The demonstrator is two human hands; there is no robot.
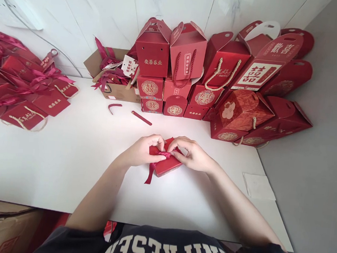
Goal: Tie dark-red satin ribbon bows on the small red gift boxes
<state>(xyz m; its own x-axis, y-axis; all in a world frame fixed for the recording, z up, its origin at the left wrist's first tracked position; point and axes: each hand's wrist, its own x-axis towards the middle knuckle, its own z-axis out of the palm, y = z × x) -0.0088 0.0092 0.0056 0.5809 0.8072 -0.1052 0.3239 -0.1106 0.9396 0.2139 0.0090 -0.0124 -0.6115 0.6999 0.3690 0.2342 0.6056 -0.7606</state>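
Note:
A small red gift box point(167, 166) lies on the white table in front of me, with a dark pink ribbon point(151, 172) around it. One ribbon tail hangs off the box's left side onto the tabletop. My left hand point(145, 151) pinches the ribbon between thumb and finger above the box. From the other side, my right hand point(191, 154) is also closed on the ribbon, close to the knot or bow at the middle. The fingers partly cover that spot, so the exact shape of the tie is hidden.
Behind, red gift boxes point(154, 57) stand stacked against the tiled wall. A cardboard box point(121, 92) of ribbons sits beside them. Two dark red strips point(142, 118) lie on the table point(94, 155). Ribboned boxes point(29, 81) are piled at left; white paper point(259, 186) lies at right.

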